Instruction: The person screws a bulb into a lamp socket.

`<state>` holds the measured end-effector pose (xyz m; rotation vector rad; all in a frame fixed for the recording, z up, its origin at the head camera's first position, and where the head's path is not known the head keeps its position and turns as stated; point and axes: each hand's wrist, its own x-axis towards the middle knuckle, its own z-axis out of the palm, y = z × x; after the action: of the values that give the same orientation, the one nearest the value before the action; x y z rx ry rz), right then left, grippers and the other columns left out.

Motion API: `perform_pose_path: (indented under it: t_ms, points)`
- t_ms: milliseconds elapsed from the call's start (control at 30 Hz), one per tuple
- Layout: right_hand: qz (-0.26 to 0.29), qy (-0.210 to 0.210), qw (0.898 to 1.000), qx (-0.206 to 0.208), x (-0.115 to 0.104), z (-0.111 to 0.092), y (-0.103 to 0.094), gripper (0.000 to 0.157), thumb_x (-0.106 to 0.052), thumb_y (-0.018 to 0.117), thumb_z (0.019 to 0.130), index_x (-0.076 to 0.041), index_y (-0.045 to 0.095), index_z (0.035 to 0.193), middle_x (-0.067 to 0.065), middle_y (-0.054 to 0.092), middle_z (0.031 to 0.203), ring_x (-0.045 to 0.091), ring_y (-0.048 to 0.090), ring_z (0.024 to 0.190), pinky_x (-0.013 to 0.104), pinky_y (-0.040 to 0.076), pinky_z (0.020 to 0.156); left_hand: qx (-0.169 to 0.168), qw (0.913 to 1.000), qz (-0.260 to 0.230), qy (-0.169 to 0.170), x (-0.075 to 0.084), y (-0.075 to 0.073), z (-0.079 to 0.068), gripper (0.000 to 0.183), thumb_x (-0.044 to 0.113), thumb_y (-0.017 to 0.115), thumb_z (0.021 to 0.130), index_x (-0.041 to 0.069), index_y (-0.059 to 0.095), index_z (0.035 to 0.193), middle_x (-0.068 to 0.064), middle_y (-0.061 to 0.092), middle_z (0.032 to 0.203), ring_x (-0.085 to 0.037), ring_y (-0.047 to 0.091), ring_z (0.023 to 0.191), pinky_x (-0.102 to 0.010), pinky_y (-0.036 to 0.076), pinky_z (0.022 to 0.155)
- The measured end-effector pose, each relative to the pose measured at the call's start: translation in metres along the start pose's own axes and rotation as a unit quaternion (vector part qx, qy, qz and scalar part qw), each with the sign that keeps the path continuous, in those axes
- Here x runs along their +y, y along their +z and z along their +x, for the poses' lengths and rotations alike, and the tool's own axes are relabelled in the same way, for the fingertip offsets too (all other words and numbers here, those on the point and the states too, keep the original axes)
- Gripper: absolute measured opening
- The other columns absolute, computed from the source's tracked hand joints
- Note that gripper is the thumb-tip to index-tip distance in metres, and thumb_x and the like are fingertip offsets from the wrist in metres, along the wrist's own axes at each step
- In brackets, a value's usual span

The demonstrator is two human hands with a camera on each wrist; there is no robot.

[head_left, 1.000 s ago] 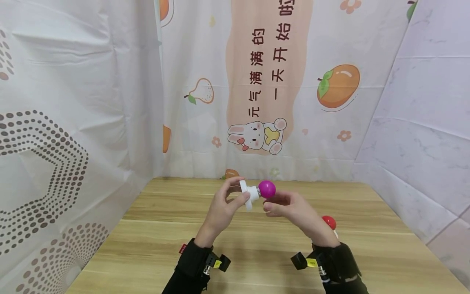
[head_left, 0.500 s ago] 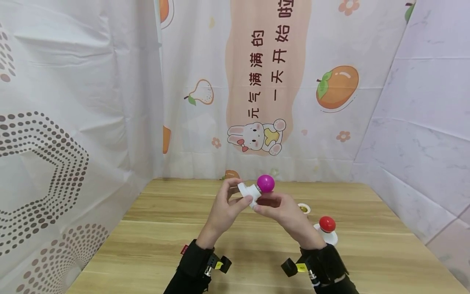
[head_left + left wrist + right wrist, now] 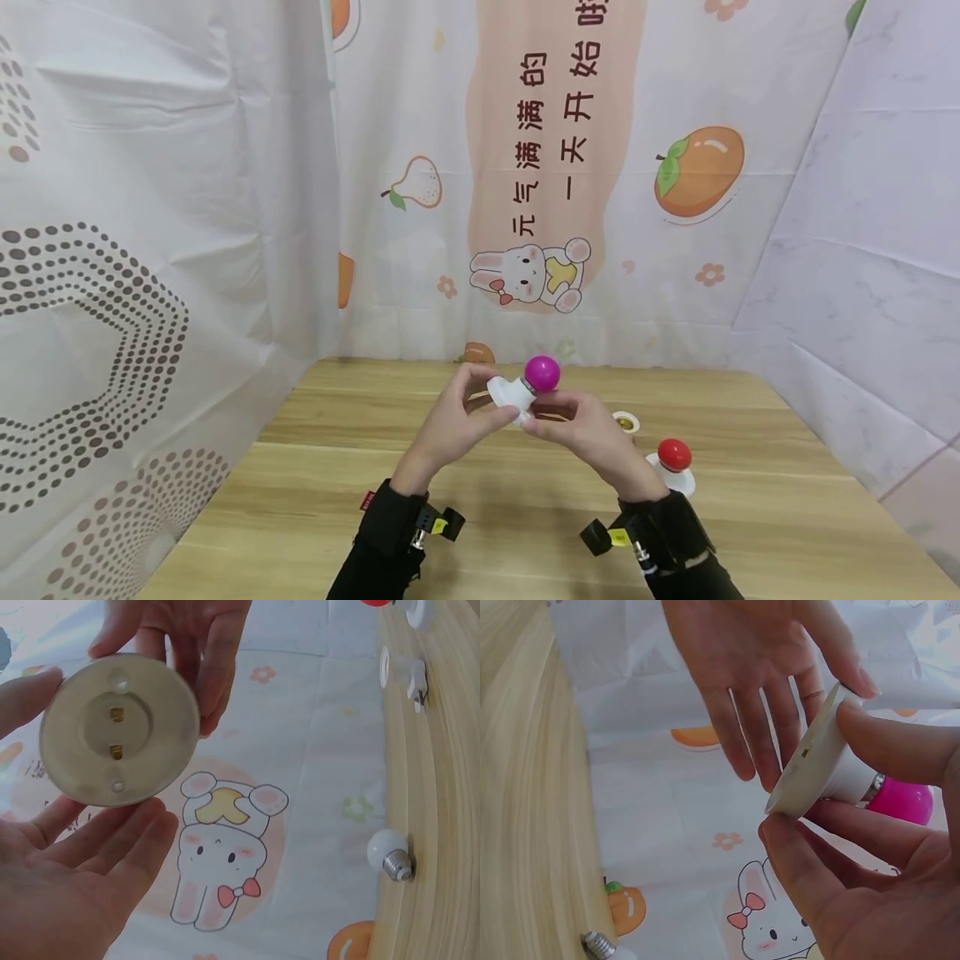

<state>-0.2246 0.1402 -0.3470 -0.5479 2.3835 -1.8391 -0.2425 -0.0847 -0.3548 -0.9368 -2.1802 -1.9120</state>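
Observation:
A white lamp holder (image 3: 507,395) with a magenta bulb (image 3: 542,374) in it is held up above the table, between both hands. My left hand (image 3: 447,427) pinches the rim of its round base from the left, thumb on the near side. From the right, my right hand (image 3: 588,435) grips the same holder with thumb and fingers, just below the bulb. The left wrist view faces the flat underside of the base (image 3: 120,731), with two small brass contacts, and the bulb is hidden behind it. In the right wrist view the bulb (image 3: 904,801) points away to the right.
On the wooden table (image 3: 337,467), a red bulb (image 3: 675,455) stands in a white holder at the right. Behind it lies another white holder (image 3: 626,422) with its socket showing. A white bulb (image 3: 388,849) lies on the wood. A printed curtain (image 3: 420,275) hangs at the back.
My right hand has moved left from beside the magenta bulb onto the lamp holder. The holder has tilted so the bulb points more upward. The red bulb's holder and the spare holder have come into view.

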Motion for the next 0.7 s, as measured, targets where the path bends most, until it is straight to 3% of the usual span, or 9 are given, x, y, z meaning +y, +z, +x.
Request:
perform_pose_path:
  t_ms: [333, 700]
  points:
    - [-0.065, -0.066, 0.995, -0.037, 0.022, 0.018, 0.003, 0.033, -0.016, 0.079, 0.089, -0.001, 0.073, 0.117, 0.014, 0.067, 0.123, 0.035, 0.063, 0.116, 0.039, 0.057, 0.092, -0.008, 0.9958, 0.068, -0.061, -0.013, -0.012, -0.004, 0.052, 0.021, 0.083, 0.086, 0.002, 0.056, 0.126, -0.012, 0.062, 0.124, -0.029, 0.060, 0.120, -0.046, 0.047, 0.108]
    - [-0.125, -0.089, 0.986, -0.067, 0.039, 0.035, 0.018, 0.016, -0.009, 0.080, 0.086, 0.000, 0.073, 0.098, 0.012, 0.062, 0.113, 0.030, 0.059, 0.112, 0.043, 0.055, 0.097, -0.031, 0.9802, 0.159, -0.114, -0.028, -0.025, -0.010, 0.053, 0.031, 0.088, 0.080, 0.008, 0.065, 0.122, -0.007, 0.067, 0.122, -0.031, 0.063, 0.119, -0.045, 0.053, 0.099]
